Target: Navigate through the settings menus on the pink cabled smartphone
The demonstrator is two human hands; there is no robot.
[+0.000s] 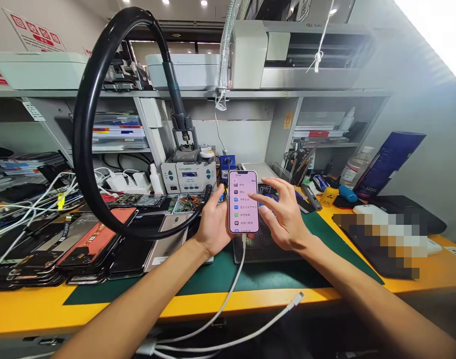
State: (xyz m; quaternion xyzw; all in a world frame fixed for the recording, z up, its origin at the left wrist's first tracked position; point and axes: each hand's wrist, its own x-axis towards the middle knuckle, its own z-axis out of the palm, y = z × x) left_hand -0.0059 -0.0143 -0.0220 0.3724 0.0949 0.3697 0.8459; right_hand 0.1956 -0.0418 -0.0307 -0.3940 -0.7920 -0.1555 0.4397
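A smartphone (pixel 243 219) with a lit settings list stands upright in my left hand (pixel 215 224), whose fingers wrap round it from behind and below. From the phone's lower edge a white charging cable (pixel 235 284) runs down over the table's front edge. My right hand (pixel 283 212) is in front of the phone's right side with its fingers apart. One of its fingertips lies over the screen, near the middle of the list; whether it touches the glass I cannot tell. That hand holds nothing.
A thick black hose (pixel 80 124) loops down from a hot-air station (pixel 188 175) on the left. Stacked phone parts (pixel 96 234) crowd the left of the green mat (pixel 198 279). A second white cable (pixel 265 326) hangs at the front. Bottles (pixel 357 164) stand at right.
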